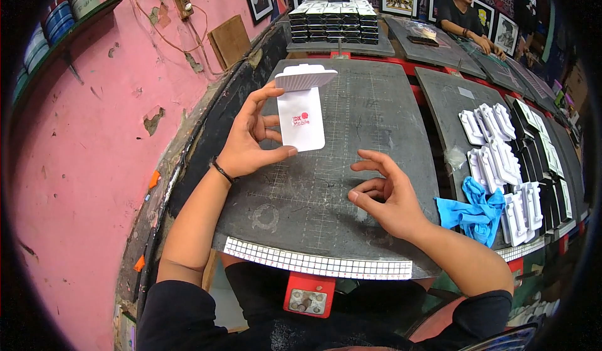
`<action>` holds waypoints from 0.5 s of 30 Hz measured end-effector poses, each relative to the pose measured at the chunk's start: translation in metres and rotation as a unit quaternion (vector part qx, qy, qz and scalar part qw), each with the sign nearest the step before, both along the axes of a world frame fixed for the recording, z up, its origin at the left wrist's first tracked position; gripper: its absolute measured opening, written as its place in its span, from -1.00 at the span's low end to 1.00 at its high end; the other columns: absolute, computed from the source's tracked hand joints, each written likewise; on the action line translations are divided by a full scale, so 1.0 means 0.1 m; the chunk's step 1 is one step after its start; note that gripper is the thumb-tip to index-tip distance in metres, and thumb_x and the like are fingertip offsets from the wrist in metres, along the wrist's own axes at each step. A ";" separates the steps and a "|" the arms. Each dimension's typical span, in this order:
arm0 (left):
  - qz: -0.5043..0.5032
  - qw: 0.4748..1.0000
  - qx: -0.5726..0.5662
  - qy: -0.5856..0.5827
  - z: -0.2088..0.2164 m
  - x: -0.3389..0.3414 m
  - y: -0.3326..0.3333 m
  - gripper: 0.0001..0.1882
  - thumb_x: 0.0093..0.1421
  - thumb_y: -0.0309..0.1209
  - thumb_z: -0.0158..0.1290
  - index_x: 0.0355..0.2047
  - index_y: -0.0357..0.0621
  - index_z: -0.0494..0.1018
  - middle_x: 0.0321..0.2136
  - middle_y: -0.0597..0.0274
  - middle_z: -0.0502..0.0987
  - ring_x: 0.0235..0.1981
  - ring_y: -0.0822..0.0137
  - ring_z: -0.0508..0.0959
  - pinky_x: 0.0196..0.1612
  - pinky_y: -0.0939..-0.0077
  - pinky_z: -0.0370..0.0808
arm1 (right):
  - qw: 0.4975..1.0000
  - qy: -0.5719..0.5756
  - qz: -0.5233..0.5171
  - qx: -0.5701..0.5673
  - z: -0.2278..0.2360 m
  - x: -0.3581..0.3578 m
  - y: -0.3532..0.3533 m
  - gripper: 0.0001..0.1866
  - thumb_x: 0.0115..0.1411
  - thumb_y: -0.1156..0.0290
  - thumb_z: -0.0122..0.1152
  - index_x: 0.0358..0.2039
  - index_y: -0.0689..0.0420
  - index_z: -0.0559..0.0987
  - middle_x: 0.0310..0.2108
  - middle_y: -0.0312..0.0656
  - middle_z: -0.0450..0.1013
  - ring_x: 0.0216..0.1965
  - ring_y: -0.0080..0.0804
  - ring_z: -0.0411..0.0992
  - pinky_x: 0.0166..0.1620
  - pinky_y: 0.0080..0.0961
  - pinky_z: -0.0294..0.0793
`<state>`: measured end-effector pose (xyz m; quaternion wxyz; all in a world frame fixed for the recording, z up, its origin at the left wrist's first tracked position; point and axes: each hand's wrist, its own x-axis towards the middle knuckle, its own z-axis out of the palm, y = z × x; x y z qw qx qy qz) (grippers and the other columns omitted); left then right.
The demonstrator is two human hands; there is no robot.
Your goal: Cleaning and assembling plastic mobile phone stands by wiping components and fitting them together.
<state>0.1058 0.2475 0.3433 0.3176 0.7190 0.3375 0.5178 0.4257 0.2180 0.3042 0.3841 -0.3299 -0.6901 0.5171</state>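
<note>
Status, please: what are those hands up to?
Left hand holding white hinged piece with red print. Right hand empty, half-open, above dark board. Blue cloth off right, not in the way.

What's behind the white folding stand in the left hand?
Around the white folding stand, the gridded dark gray board shows behind; the patch directly behind is covered, so I can't tell what's there.
</note>
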 end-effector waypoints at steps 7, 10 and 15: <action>-0.002 1.000 0.001 0.010 -0.01 -0.01 0.00 0.12 -0.07 -0.72 0.46 0.46 -0.01 0.14 0.45 0.05 0.18 0.23 0.04 0.63 0.01 0.31 0.79 | 1.000 0.003 0.001 0.001 -0.01 0.00 0.00 -0.20 0.29 0.53 0.48 0.47 0.14 0.30 0.24 0.06 0.45 -0.04 -0.36 0.68 0.01 -0.48 0.72; -0.004 1.000 0.000 0.008 -0.01 -0.02 0.00 0.12 -0.07 -0.72 0.46 0.46 -0.01 0.14 0.45 0.06 0.18 0.23 0.03 0.62 0.02 0.31 0.79 | 1.000 0.007 0.001 -0.002 -0.02 0.00 0.01 -0.21 0.29 0.52 0.48 0.47 0.14 0.30 0.24 0.06 0.45 -0.03 -0.36 0.68 0.01 -0.48 0.72; -0.008 1.000 0.006 0.004 0.01 0.01 0.02 0.12 -0.05 -0.73 0.45 0.48 0.00 0.12 0.47 0.07 0.17 0.24 0.04 0.62 0.05 0.30 0.78 | 1.000 0.009 0.003 -0.003 0.00 0.01 0.01 -0.20 0.30 0.52 0.48 0.47 0.13 0.30 0.26 0.06 0.44 -0.02 -0.35 0.68 0.02 -0.47 0.72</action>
